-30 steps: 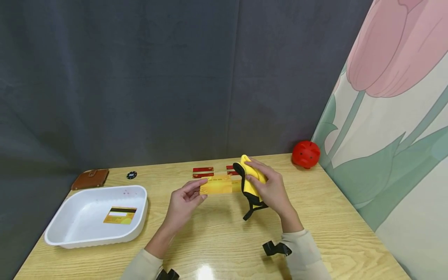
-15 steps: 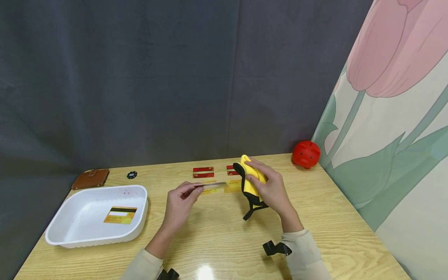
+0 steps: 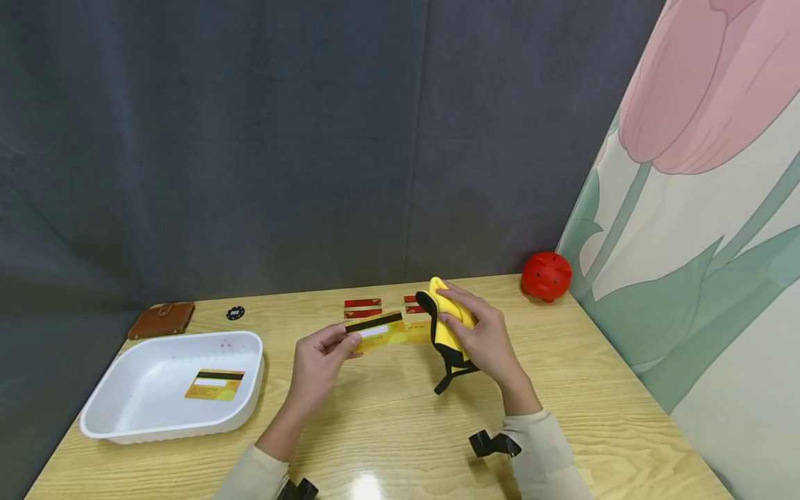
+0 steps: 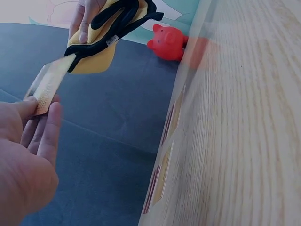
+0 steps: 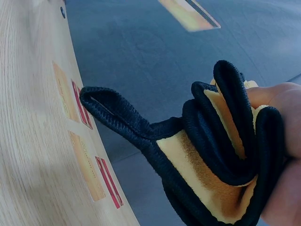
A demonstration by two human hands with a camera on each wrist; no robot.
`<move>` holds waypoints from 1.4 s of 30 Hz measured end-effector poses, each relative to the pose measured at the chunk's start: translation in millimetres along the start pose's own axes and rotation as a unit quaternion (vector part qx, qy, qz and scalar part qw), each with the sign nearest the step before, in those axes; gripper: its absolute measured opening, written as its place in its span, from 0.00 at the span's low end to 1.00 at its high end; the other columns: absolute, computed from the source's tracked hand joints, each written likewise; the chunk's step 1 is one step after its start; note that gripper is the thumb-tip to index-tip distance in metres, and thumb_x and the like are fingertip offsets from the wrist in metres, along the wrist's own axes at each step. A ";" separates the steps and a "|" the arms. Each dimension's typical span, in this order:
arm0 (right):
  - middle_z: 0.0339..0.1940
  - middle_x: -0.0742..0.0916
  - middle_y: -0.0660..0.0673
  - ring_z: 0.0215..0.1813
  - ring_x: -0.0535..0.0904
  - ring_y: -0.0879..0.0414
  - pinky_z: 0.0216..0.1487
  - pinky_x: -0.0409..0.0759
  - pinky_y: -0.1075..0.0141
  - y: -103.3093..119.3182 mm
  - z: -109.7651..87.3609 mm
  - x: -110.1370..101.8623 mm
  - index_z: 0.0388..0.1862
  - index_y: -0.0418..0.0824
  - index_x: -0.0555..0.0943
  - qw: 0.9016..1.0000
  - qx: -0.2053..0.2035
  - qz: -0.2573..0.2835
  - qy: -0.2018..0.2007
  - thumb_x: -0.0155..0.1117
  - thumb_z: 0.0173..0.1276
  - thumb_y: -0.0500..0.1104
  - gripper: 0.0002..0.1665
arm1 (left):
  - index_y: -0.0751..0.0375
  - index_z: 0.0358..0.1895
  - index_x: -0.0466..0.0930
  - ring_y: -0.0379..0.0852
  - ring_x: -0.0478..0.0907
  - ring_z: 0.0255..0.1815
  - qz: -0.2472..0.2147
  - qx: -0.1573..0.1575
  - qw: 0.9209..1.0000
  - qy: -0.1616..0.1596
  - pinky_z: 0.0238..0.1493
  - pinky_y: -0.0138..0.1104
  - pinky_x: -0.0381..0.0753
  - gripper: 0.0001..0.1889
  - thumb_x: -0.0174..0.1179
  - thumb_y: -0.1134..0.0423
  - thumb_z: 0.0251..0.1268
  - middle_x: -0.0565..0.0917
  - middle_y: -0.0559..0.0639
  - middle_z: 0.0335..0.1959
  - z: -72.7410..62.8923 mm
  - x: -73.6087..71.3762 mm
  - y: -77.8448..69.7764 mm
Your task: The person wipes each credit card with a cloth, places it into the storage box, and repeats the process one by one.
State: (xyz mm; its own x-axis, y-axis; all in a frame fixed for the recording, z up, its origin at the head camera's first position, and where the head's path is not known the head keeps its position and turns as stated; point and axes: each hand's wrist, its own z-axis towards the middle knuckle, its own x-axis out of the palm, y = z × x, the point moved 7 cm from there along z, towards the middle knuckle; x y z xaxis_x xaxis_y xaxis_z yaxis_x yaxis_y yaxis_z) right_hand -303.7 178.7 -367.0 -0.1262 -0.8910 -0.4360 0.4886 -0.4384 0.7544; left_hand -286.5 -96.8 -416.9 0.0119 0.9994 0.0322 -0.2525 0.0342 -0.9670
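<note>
Head view showed me a dark grey fabric curtain [image 3: 262, 139] behind a pale wood-grain table [image 3: 387, 423]. Since half a second earlier, the yellow rectangular card [image 3: 392, 332] had turned from edge-on to face-on. I saw the left hand [image 3: 320, 361] pinching its left end, near the folded yellow cloth with black edging [image 3: 444, 339], gripped by the right hand [image 3: 484, 337].
</note>
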 end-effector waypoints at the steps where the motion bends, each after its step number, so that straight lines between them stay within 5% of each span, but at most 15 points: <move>1: 0.71 0.83 0.48 0.62 0.82 0.49 0.50 0.81 0.78 0.1 0.1 0.1 0.62 0.49 0.86 1.000 0.000 0.000 0.000 0.73 0.67 0.35 0.25 | 0.68 0.55 0.85 0.40 0.90 0.34 -0.009 0.001 1.000 -0.002 0.43 0.37 0.91 0.15 0.69 0.69 0.67 0.90 0.57 0.36 0.3 -0.4 -0.8; 3: 0.71 0.83 0.48 0.62 0.82 0.49 0.50 0.81 0.78 -0.1 0.2 0.3 0.62 0.49 0.86 1.000 0.001 0.002 0.001 0.73 0.67 0.35 0.25 | 0.65 0.59 0.81 0.39 0.89 0.32 -0.022 0.006 1.000 -0.009 0.42 0.39 0.92 0.19 0.69 0.72 0.66 0.90 0.53 0.33 0.4 -1.3 -3.0; 7: 0.71 0.83 0.48 0.62 0.82 0.49 0.50 0.81 0.77 -0.6 0.3 0.6 0.62 0.49 0.86 1.000 0.002 0.004 0.002 0.73 0.67 0.34 0.25 | 0.68 0.53 0.80 0.38 0.88 0.32 -0.025 0.017 0.999 -0.020 0.40 0.35 0.91 0.14 0.68 0.73 0.66 0.89 0.46 0.31 -0.3 -2.8 -5.6; 16: 0.71 0.82 0.48 0.63 0.82 0.49 0.50 0.81 0.78 0.5 0.1 -0.5 0.62 0.49 0.86 1.000 0.002 0.008 0.002 0.73 0.67 0.35 0.25 | 0.63 0.51 0.88 0.37 0.88 0.39 0.032 0.009 0.999 -0.010 0.42 0.29 0.89 0.13 0.72 0.67 0.65 0.90 0.62 0.42 -0.9 -0.7 -1.2; 25: 0.71 0.82 0.50 0.71 0.79 0.52 0.58 0.81 0.78 22.2 -2.0 -0.5 0.61 0.48 0.86 0.998 -0.017 0.065 0.003 0.74 0.66 0.34 0.25 | 0.60 0.59 0.85 0.38 0.88 0.44 0.033 -0.019 0.999 0.021 0.43 0.27 0.88 0.20 0.71 0.71 0.63 0.89 0.63 0.51 -2.4 5.4 2.4; 33: 0.70 0.83 0.46 0.66 0.81 0.48 0.56 0.82 0.73 53.0 -11.2 30.1 0.61 0.47 0.86 0.996 -0.065 0.049 0.045 0.75 0.66 0.35 0.24 | 0.60 0.58 0.85 0.37 0.89 0.43 0.038 -0.008 0.999 0.014 0.44 0.28 0.89 0.19 0.71 0.72 0.63 0.90 0.63 0.49 -1.7 6.4 2.3; 42: 0.69 0.84 0.50 0.60 0.78 0.53 0.51 0.84 0.66 58.0 -17.5 57.7 0.61 0.52 0.87 0.993 -0.085 -0.019 0.075 0.76 0.65 0.37 0.25 | 0.65 0.56 0.82 0.39 0.89 0.45 0.020 0.010 1.000 0.017 0.48 0.30 0.89 0.18 0.70 0.74 0.63 0.88 0.63 0.49 -3.5 9.5 -0.5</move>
State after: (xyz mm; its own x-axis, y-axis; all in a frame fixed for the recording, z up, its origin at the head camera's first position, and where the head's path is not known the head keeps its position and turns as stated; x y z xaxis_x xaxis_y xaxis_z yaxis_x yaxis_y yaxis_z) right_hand -267.5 103.9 -357.0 -0.0236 -0.8409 -0.5407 0.6266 -0.4339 0.6474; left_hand -282.9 -87.4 -417.0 0.0339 0.9993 -0.0150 -0.2728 -0.0052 -0.9620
